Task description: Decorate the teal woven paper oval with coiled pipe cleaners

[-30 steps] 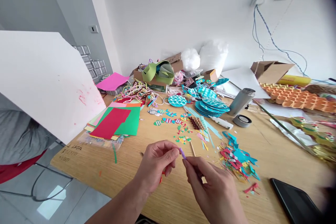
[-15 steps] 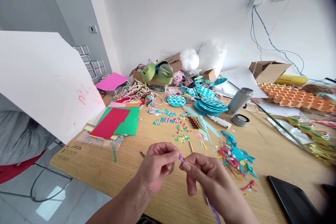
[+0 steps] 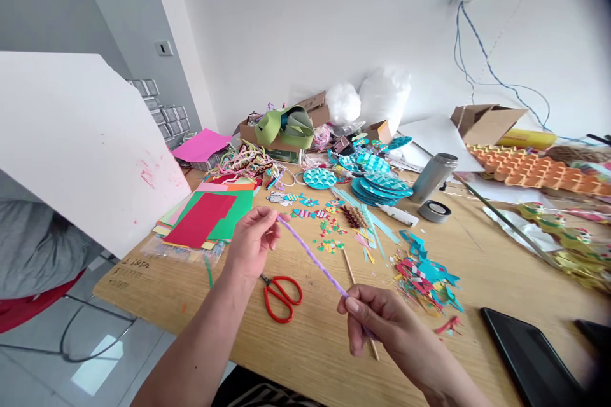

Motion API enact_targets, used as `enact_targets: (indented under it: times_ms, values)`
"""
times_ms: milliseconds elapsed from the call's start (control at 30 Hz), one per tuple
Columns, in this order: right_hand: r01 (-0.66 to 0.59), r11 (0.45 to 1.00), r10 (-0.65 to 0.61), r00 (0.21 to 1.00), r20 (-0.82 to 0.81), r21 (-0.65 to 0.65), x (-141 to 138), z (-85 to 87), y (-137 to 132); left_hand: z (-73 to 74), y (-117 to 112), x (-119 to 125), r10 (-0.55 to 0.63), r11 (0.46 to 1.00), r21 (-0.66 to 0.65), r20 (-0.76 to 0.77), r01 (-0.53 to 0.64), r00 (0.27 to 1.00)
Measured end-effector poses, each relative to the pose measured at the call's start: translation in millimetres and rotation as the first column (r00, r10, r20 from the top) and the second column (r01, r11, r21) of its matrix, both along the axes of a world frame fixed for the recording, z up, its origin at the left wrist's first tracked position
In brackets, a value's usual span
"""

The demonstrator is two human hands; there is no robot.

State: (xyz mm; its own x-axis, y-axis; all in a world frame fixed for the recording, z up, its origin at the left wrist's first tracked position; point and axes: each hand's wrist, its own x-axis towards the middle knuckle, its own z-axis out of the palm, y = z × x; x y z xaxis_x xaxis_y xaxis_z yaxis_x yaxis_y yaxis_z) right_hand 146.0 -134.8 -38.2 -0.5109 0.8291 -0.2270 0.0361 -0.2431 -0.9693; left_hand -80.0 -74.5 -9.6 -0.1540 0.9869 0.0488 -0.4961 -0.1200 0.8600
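Observation:
A thin purple twisted cord (image 3: 312, 257) runs in a nearly straight line between my two hands, above the table. My left hand (image 3: 252, 238) pinches its far end between thumb and fingertips. Lower and to the right, my right hand (image 3: 377, 318) grips the cord's other end, with a short bit showing below the fingers. Under the cord lie scissors with red handles (image 3: 281, 297); my left wrist is close to their blades. A thin wooden stick (image 3: 349, 265) passes beneath my right hand.
Coloured paper sheets (image 3: 200, 219) lie at left, near a white board (image 3: 86, 140). Fish cut-outs (image 3: 305, 213), paper scraps (image 3: 427, 273) and blue plates (image 3: 382, 191) cover the middle. A grey flask (image 3: 434, 179), orange egg tray (image 3: 539, 168) and black tablet (image 3: 527, 356) are at right.
My hands were close together, pinching the purple cord. The left has moved up and away to the left, stretching the cord out between them and uncovering the scissors.

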Motion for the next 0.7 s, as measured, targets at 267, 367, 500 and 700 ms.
enact_targets:
  times_ms: [267, 367, 500, 700]
  values:
    - [-0.098, 0.988, 0.074, 0.980, -0.185, -0.121, 16.4, -12.1, -6.9, -19.3, 10.0, -10.8, 0.065, 0.998, -0.025, 0.055, -0.064, 0.996]
    - [-0.110, 0.984, 0.081, 0.977, -0.195, -0.143, 20.1, -14.9, -10.3, -25.5, 13.9, -16.9, 0.088, 0.996, -0.041, 0.113, -0.084, 0.990]
    - [-0.051, 0.989, 0.038, 0.995, -0.097, -0.137, 26.2, -18.2, -13.7, -28.9, 17.4, -31.2, 0.129, 0.992, -0.023, 0.173, -0.127, 0.976]
    - [0.314, 0.948, -0.315, 0.949, 0.029, 0.048, 36.3, -24.5, -6.9, -28.5, 11.3, -36.6, 0.183, 0.983, -0.032, 0.215, -0.180, 0.959]
